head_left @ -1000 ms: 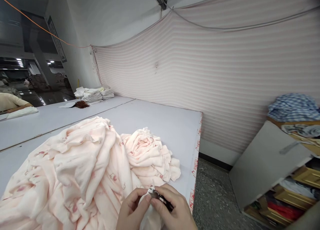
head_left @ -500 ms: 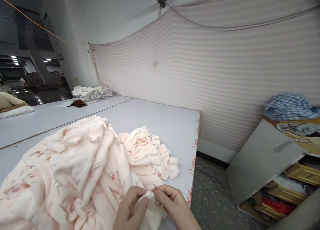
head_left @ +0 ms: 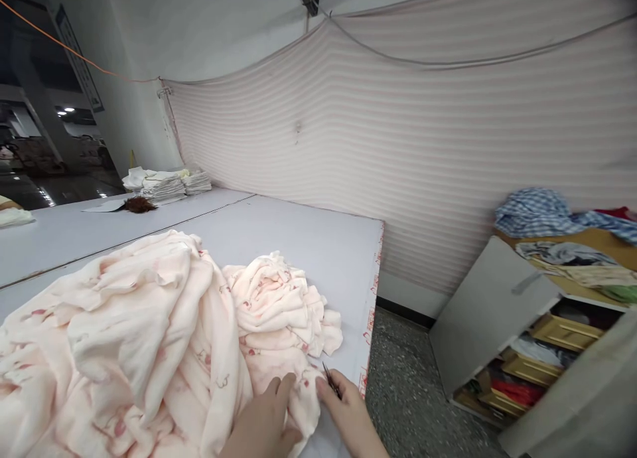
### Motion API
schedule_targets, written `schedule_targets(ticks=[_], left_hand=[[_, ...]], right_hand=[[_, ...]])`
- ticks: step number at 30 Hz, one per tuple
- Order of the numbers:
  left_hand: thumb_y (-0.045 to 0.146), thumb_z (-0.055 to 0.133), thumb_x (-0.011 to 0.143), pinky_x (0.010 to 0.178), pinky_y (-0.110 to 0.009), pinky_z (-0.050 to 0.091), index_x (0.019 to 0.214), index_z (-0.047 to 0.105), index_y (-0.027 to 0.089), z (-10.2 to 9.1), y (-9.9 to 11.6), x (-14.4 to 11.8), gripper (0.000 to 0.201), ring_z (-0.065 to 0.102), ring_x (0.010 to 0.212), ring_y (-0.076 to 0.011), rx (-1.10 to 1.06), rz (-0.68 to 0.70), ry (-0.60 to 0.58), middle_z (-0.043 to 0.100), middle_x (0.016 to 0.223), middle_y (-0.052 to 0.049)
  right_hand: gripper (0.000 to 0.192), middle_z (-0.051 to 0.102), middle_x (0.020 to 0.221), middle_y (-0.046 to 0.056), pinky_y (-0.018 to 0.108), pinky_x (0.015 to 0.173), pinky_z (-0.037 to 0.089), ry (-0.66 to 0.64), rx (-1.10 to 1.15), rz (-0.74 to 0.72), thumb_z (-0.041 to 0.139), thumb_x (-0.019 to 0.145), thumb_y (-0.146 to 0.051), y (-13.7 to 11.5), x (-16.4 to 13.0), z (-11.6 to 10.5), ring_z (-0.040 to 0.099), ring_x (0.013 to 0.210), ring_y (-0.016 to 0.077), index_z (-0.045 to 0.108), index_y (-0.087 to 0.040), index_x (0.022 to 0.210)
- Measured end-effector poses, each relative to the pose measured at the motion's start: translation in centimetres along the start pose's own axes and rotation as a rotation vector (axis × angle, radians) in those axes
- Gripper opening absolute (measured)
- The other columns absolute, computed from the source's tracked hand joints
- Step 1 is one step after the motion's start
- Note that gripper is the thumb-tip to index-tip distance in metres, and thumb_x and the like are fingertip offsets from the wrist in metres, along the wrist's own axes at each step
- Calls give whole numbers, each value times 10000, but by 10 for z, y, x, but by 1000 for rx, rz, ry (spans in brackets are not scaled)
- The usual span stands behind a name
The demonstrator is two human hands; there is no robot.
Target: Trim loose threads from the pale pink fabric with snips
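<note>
A big heap of pale pink plush fabric point(head_left: 144, 325) with small reddish prints covers the near table. A smaller gathered pile of the same fabric point(head_left: 279, 299) lies right of it, its near end point(head_left: 306, 405) between my hands. My left hand point(head_left: 266, 418) rests on this near end, fingers apart and slightly bent, thumb spread toward me. In the closed fingers of my right hand point(head_left: 346, 405) is a pair of small dark thread snips point(head_left: 331, 380), tips pointing up and away. The snips are just right of the fabric; part of them is hidden by my fingers.
The grey table point(head_left: 318, 226) ends at a right edge with red-printed tape point(head_left: 372, 299). Folded white cloths point(head_left: 166, 184) and a brown tuft point(head_left: 139, 204) lie farther back. Right of the floor gap stands a cabinet point(head_left: 490, 318) with checked cloth point(head_left: 535, 212) on top.
My left hand has let go of its pinch on the pale fabric and spread over it. My right hand has moved slightly apart, showing more of the snips. The view has turned right.
</note>
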State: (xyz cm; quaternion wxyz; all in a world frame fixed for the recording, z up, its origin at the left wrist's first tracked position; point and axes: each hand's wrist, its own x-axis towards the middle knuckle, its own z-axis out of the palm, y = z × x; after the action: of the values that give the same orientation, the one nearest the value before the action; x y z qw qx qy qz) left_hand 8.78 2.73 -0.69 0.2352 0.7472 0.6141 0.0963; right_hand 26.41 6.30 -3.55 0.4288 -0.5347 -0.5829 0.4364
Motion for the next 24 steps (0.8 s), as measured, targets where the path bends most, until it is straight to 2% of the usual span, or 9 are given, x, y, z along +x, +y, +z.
schedule_targets(ticks=[2,4,7,10,12,16,19,21,24], left_hand=[[138,546,655,747,-366,477,1417,370,134,11,-7,3,782,652,946,-335,29,-47,3,607,1229,-162],[108,502,688,753,-369,470,1407,378,117,17,-17,2,730,663,908,-319,19,-57,34,607,1231,-177],[90,400,771,738,-327,462,1171,585,155,17,-29,-3,446,666,850,-257,-32,-10,70,651,1105,-140],[228,331,887,705,-256,443,900,574,209,10,-36,-6,244,619,788,-195,-199,21,109,636,884,-53],[376,330,912,637,-237,412,834,522,225,2,-38,-6,256,550,697,-176,-421,10,139,557,752,3],[483,410,877,630,-244,366,773,530,213,-10,-37,-5,314,478,659,-168,-700,0,186,475,683,35],[485,459,865,672,-257,393,793,539,211,-17,-35,-7,294,513,717,-182,-798,-3,218,519,731,21],[471,453,875,652,-263,409,801,547,215,-18,-32,-10,282,526,694,-185,-784,-4,252,537,726,15],[444,543,821,719,-309,457,861,601,218,-16,-26,-16,236,578,755,-223,-601,58,446,589,794,-24]], right_hand=[[374,606,662,-12,244,607,434,45,-13,3,512,844,-503,-4,6,-3,549,677,186,603,-169,704],[396,584,608,-19,244,580,411,96,-35,13,532,826,-524,-5,15,-8,531,643,187,584,-172,652],[395,560,558,-31,241,552,385,130,-48,17,556,809,-514,-4,27,-12,514,611,183,574,-179,600],[405,531,539,-37,240,525,365,146,-58,10,537,827,-505,-8,34,-14,492,572,170,555,-185,580],[391,532,553,-35,238,528,369,148,-67,-12,545,831,-494,-14,33,-15,494,574,167,566,-184,594],[284,575,713,-22,241,634,432,117,-67,-96,595,813,-415,-27,16,-13,554,686,179,651,-197,987],[404,586,789,-14,235,640,452,-61,-100,-221,579,773,-231,-35,-1,-6,580,705,173,588,-232,1177],[374,615,847,7,246,678,455,-161,-166,-295,536,736,-123,-40,-7,-1,601,762,181,638,-229,1080],[197,601,781,10,249,666,433,-160,-220,-288,485,766,-110,-50,-9,4,587,743,180,658,-200,790]])
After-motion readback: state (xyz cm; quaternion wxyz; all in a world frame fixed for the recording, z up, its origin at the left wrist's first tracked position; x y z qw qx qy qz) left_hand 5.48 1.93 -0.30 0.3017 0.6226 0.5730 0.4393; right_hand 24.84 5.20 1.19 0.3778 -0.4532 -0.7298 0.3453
